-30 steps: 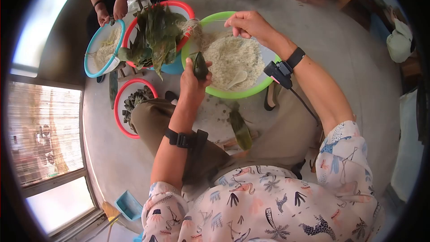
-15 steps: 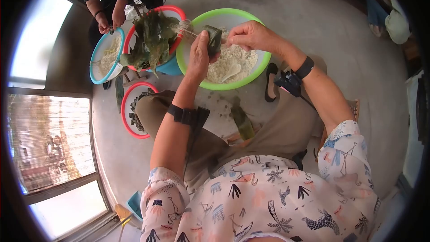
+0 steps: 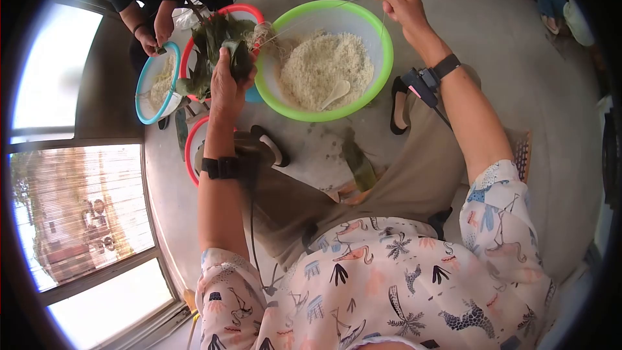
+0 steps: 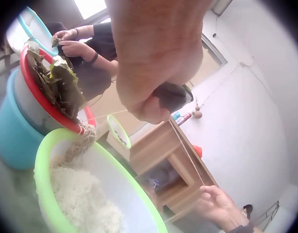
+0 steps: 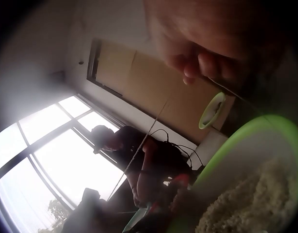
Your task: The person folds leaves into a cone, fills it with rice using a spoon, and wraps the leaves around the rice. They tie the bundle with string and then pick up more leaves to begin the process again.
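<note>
Left hand [image 3: 230,87]: your fingers grip leaf packet [image 3: 240,59], left of green basin [image 3: 324,116]
Right hand [image 3: 403,10]: you pinch string [image 4: 187,153], basin's right

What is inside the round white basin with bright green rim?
Inside the round white basin with bright green rim are a heap of pale, rice-like grains and a white spoon on it. Whatever lies beneath the heap is covered and cannot be seen.

The green-rimmed basin [image 3: 387,56] looks smooth plastic, the leaf parcel [image 3: 240,59] glossy.
</note>
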`<action>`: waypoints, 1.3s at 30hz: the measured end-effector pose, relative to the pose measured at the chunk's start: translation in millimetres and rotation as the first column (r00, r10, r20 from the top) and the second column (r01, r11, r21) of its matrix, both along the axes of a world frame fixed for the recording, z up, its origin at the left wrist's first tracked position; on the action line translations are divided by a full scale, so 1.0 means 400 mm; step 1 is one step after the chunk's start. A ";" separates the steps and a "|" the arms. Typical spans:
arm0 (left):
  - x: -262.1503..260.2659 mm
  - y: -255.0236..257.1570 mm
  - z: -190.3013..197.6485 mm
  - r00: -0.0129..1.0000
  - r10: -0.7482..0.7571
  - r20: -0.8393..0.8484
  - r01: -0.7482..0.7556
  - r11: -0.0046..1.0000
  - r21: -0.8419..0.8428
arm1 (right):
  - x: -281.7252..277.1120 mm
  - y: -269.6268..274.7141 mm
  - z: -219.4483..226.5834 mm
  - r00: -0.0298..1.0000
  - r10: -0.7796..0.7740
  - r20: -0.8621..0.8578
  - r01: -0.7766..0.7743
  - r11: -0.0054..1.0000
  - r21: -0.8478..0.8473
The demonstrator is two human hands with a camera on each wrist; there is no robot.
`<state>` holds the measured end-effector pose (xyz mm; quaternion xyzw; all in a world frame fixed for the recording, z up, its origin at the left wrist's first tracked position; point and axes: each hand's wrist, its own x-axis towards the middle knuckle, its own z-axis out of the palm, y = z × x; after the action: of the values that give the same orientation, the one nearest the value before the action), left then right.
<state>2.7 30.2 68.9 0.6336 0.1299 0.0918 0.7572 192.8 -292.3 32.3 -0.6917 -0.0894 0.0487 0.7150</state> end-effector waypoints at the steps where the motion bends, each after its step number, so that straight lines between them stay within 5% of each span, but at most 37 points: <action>1: 0.005 -0.003 0.010 1.000 0.016 -0.007 -0.016 1.000 0.008 | 0.003 0.001 0.000 0.999 -0.032 0.034 0.031 0.999 0.044; 7: 0.003 0.047 0.053 0.997 0.054 -0.050 -0.043 0.981 0.190 | 0.031 -0.021 -0.002 0.971 -0.233 -0.059 0.241 0.940 0.242; 9: 0.000 0.055 0.057 0.993 0.026 0.116 -0.063 0.942 0.331 | 0.038 -0.019 0.004 0.962 -0.265 -0.063 0.272 0.932 0.239; 10: 0.007 0.069 0.073 1.000 0.016 -0.014 -0.015 0.997 0.078 | 0.039 -0.016 0.005 0.954 -0.292 -0.068 0.299 0.924 0.237; 15: -0.005 0.078 0.140 0.951 0.285 0.115 -0.300 0.943 0.143 | 0.094 -0.068 -0.032 0.892 -0.357 -0.276 0.444 0.802 0.399; 17: -0.007 0.135 0.129 0.984 0.132 0.122 -0.127 0.991 -0.052 | 0.105 -0.082 -0.047 0.958 -0.235 -0.163 0.267 0.940 0.214; 18: -0.029 0.081 0.159 0.973 0.165 0.161 -0.184 0.977 0.112 | 0.125 -0.076 -0.084 0.960 -0.229 -0.162 0.260 0.942 0.212; 19: -0.041 0.067 0.169 0.971 0.175 0.161 -0.194 0.975 0.110 | 0.151 -0.058 -0.138 0.908 -0.391 0.153 0.406 0.910 -0.088; 20: -0.050 0.060 0.177 0.989 0.114 0.097 -0.129 0.978 0.164 | 0.167 -0.044 -0.161 0.771 -0.409 0.488 0.591 0.745 -0.310; 21: -0.053 0.053 0.182 0.998 0.055 0.034 -0.061 0.975 0.212 | 0.147 -0.026 -0.144 0.771 -0.401 0.494 0.587 0.749 -0.308; 23: -0.045 0.060 0.158 0.998 0.068 0.008 -0.068 0.984 0.166 | 0.047 0.032 -0.083 0.764 -0.202 0.613 0.463 0.833 -0.303; 25: -0.029 0.129 0.091 0.968 -0.249 0.043 0.235 0.948 0.213 | -0.032 0.088 -0.023 0.936 0.141 0.323 -0.074 0.975 -0.210; 26: -0.034 0.028 0.140 0.998 0.025 -0.059 0.022 0.733 0.680 | -0.064 0.128 -0.011 0.918 0.231 0.323 -0.187 0.969 -0.160; 27: -0.032 -0.015 0.144 0.998 0.023 -0.058 0.023 0.737 0.676 | -0.098 0.167 0.000 0.890 0.318 0.327 -0.298 0.948 -0.110; 28: -0.030 -0.044 0.145 0.999 -0.005 -0.044 0.022 0.917 0.399 | -0.137 0.201 0.018 0.869 0.386 0.310 -0.378 0.921 -0.089; 30: -0.014 -0.024 0.124 0.987 -0.119 -0.108 0.101 0.982 -0.163 | -0.198 0.263 0.046 0.839 0.456 0.298 -0.457 0.887 -0.072; 32: -0.028 -0.061 0.133 0.993 -0.096 -0.070 0.090 0.992 -0.087 | -0.232 0.309 0.057 0.798 0.544 0.260 -0.580 0.811 0.083; 35: -0.028 -0.046 0.115 0.995 -0.095 -0.044 0.096 0.995 0.038 | -0.234 0.325 0.078 0.699 0.643 0.314 -0.660 0.748 -0.063; 37: -0.021 -0.028 0.112 0.970 -0.205 -0.134 0.167 0.954 -0.248 | -0.222 0.329 0.070 0.714 0.661 0.229 -0.680 0.733 0.005; 39: -0.033 -0.027 0.099 0.975 -0.153 -0.163 0.116 0.968 -0.221 | -0.210 0.310 0.065 0.697 0.688 0.201 -0.684 0.722 -0.102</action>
<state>-10.6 19.5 108.7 0.5629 0.1628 -0.0313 0.8098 108.6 -168.1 58.2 -0.6162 -0.4205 0.2338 0.6236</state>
